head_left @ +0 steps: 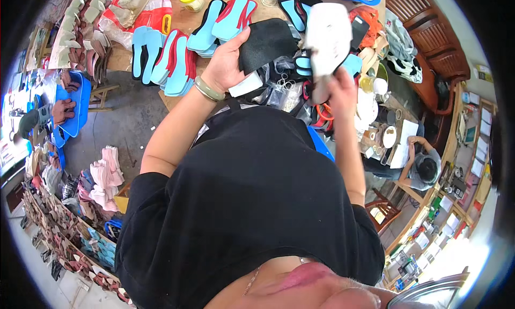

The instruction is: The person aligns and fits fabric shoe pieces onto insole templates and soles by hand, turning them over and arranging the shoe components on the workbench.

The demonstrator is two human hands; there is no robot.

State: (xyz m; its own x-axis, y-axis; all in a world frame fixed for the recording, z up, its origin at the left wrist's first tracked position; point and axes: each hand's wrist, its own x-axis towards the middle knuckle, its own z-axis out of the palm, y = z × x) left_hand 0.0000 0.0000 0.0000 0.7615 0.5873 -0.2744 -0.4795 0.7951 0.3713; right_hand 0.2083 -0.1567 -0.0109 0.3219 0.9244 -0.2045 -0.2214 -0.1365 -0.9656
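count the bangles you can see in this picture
1: a pale bangle around the wrist of the left hand. None shows by the right hand. The co-worker at right is too small to tell.

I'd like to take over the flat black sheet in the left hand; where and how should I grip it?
Probably pinch the flat black sheet by its far edge, from the far side: it looks thin, that edge is uncovered, the left hand grips its left edge, and the right hand holds a white, sole-shaped piece beyond its right.
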